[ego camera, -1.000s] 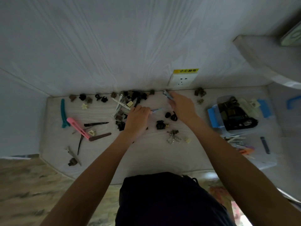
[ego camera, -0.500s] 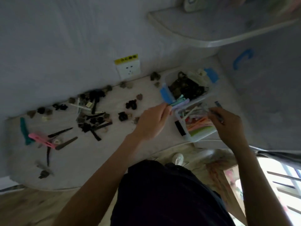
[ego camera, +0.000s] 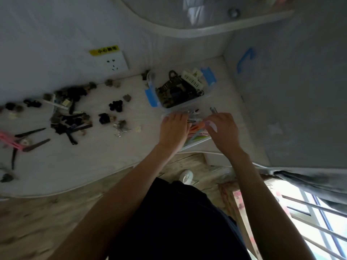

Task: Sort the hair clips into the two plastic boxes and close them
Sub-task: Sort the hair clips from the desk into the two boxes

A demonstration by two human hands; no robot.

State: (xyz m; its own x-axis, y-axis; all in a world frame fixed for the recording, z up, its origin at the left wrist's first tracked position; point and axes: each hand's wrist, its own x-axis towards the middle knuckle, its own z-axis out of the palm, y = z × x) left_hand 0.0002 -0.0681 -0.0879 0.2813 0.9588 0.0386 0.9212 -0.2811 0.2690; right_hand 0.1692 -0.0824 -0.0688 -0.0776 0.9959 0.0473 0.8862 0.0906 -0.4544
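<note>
Both hands are over the near box (ego camera: pixel 197 141), the one with the long, flat clips in pink, orange and green lying roughly crosswise. The left hand (ego camera: pixel 173 128) reaches in from the left with its fingers curled down at the box's far-left rim; whether that grip is closed on a clip or already empty cannot be told, since the fingertips are hidden. The right hand (ego camera: pixel 224 131) hangs over the right side of the same box with its grip pinched on a pale lilac clip (ego camera: pixel 212 126), whose long axis slants down and right, and a thin dark clip (ego camera: pixel 213 109) pokes out past its fingers toward the far side. The drop spot lies straight below both hands, so either can release without travel. Just beyond, touching the near box, sits the far box (ego camera: pixel 153 87) with blue latches, already full of claw clips. The unsorted clips (ego camera: pixel 69 117) lie well apart to the left on the worktop (ego camera: pixel 93 162), nearer the left hand, with nothing standing between.
</note>
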